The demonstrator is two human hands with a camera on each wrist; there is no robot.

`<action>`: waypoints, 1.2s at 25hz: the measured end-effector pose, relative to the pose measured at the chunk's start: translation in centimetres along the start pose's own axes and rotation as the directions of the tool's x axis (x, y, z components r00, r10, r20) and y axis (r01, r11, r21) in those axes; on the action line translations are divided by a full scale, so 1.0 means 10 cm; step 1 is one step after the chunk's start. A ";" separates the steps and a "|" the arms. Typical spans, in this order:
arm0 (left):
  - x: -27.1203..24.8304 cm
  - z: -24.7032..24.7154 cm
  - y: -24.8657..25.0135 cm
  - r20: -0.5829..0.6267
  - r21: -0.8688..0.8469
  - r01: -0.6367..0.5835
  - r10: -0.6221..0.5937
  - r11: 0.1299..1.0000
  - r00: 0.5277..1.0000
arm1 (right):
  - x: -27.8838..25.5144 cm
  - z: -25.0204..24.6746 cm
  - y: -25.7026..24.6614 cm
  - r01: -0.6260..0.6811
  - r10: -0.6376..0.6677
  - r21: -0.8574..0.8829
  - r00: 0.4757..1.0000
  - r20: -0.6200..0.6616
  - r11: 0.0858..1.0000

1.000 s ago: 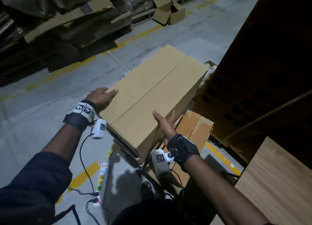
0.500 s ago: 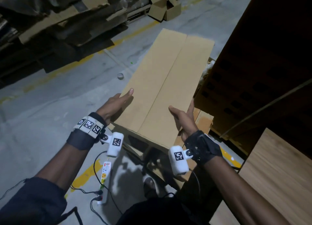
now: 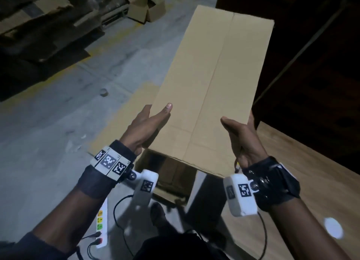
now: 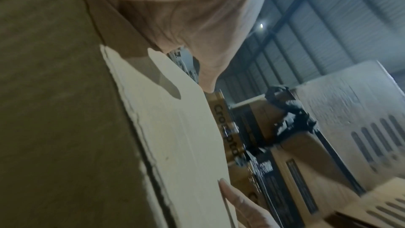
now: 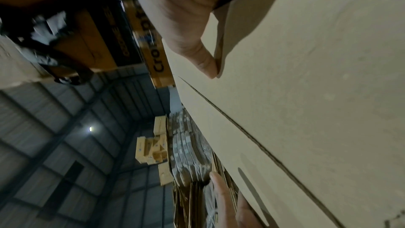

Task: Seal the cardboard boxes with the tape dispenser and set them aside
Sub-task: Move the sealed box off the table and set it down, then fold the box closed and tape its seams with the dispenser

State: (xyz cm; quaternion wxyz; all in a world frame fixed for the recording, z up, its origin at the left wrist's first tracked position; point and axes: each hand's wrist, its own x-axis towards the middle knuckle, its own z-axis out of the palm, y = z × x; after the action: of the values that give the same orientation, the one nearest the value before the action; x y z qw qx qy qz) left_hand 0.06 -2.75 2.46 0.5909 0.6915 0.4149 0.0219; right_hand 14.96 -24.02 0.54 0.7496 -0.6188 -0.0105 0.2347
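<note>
Cardboard fills the head view: we hold the long box (image 3: 210,88) aloft over the floor, left hand (image 3: 145,129) and right hand (image 3: 241,140) clasping its near end, thumbs on top. Both wrist views show a thumb (image 4: 197,44) pressed on one face and fingertips (image 5: 221,190) on the other.
</note>
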 end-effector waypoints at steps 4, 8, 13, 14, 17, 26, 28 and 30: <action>-0.40 0.90 0.18 0.118 -0.002 -0.040 0.040 0.999 0.992 | -0.34 -1.08 -0.16 -0.040 0.038 -0.028 0.998 -0.055 0.999; -0.90 1.94 0.20 0.205 0.010 -0.032 0.029 0.999 0.978 | -0.70 -2.28 -0.21 -0.061 0.056 -0.041 0.992 -0.115 0.997; -1.52 3.38 0.13 0.280 0.092 -0.040 0.013 0.995 0.960 | -1.12 -3.83 -0.20 -0.104 0.101 0.003 0.967 -0.234 0.995; -1.63 3.66 0.12 0.293 0.101 -0.035 0.004 0.994 0.956 | -1.19 -4.12 -0.19 -0.121 0.118 0.001 0.961 -0.250 0.993; -1.90 4.30 0.11 0.327 0.139 0.021 -0.066 0.990 0.943 | -1.37 -4.81 -0.14 -0.185 0.185 0.028 0.936 -0.300 0.982; -1.90 5.27 -0.13 0.435 0.239 0.177 -0.268 0.955 0.859 | -1.52 -5.79 0.13 -0.271 0.262 0.033 0.885 -0.384 0.962; -1.87 5.31 -0.15 0.442 0.247 0.220 -0.311 0.944 0.841 | -1.53 -5.86 0.17 -0.294 0.282 0.026 0.881 -0.379 0.955; -1.81 5.27 -0.05 0.475 0.245 0.251 -0.342 0.936 0.811 | -1.54 -5.89 0.18 -0.297 0.276 0.002 0.887 -0.371 0.955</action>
State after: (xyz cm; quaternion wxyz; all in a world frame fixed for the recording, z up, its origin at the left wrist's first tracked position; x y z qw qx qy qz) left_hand 15.34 -55.76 -5.49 0.6140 0.6468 0.3469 -0.2904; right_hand 18.72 -83.79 -10.65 0.6780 -0.6668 0.2147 0.2226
